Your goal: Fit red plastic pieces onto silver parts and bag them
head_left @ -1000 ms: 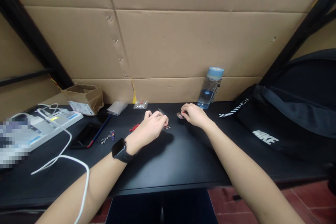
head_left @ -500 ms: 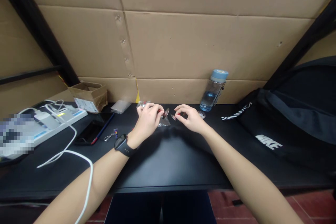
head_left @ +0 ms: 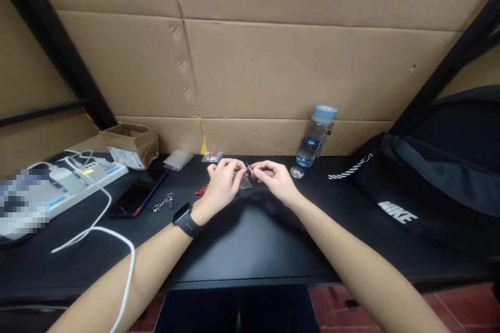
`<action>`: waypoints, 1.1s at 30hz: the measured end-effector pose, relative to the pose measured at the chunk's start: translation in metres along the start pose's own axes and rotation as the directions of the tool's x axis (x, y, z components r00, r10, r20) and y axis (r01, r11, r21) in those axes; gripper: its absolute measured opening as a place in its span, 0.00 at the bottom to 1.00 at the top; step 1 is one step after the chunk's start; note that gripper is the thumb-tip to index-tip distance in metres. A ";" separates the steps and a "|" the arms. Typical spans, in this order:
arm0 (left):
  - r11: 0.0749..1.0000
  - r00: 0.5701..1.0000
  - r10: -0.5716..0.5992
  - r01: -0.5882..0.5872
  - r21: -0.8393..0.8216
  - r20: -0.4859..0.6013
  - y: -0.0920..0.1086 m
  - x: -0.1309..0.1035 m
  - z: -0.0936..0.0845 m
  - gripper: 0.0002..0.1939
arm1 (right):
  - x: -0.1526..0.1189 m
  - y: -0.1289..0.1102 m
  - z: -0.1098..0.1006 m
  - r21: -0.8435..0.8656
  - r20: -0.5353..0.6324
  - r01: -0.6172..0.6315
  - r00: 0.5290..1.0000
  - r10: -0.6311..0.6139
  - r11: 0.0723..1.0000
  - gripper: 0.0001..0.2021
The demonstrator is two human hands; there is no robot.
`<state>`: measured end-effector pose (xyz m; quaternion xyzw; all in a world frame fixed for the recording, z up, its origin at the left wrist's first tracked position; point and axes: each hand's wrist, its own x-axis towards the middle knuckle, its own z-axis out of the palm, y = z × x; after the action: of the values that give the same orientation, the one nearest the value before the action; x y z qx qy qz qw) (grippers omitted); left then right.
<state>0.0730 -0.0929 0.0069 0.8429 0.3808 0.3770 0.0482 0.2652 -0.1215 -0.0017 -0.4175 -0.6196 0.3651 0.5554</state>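
My left hand (head_left: 225,179), with a black watch (head_left: 187,219) at the wrist, pinches a small cymbal-like metal disc (head_left: 249,169) by a red bit on its back. Opposite it, my right hand (head_left: 278,179) is closed on a second small metal disc, also with red at the fingertips. The two discs meet face to face, or nearly so; whether they touch I cannot tell. Beneath the fingers lies a clear plastic bag (head_left: 245,183). Red cord pieces (head_left: 201,190) rest left of my left hand. A shiny round disc (head_left: 297,172) lies beyond my right hand.
A water bottle (head_left: 316,136) stands at the back by the cardboard wall. On the right is a black backpack (head_left: 429,182). Leftward are a phone (head_left: 138,195), a keychain (head_left: 164,203), a cardboard box (head_left: 133,140), a power strip (head_left: 78,182) and a white cable (head_left: 130,255) crossing my left arm.
My hands have come together, closing the gap between the two discs. The red cord pieces and the shiny disc by the bottle now show more fully.
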 end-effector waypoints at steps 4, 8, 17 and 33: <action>1.000 0.999 0.003 -0.003 -0.002 0.032 -0.003 0.000 0.002 0.07 | -0.002 0.001 0.001 0.107 0.017 -0.063 0.998 0.061 0.992 0.13; 1.000 0.999 0.013 -0.013 0.009 0.053 -0.004 0.001 0.002 0.08 | -0.003 0.000 0.001 0.217 0.033 -0.122 0.993 0.117 0.968 0.15; 1.000 0.998 0.025 -0.026 0.010 0.054 -0.005 0.001 -0.001 0.09 | -0.004 -0.003 -0.002 0.371 0.157 -0.253 0.965 0.209 0.893 0.22; 0.988 0.998 -0.068 0.067 -0.142 -0.001 -0.018 0.004 0.011 0.09 | 0.003 -0.001 -0.010 0.146 0.079 -0.122 0.991 0.112 0.982 0.29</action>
<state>0.0706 -0.0752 -0.0055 0.8228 0.3815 0.4039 0.1198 0.2752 -0.1195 0.0011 -0.3968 -0.5839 0.4575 0.5407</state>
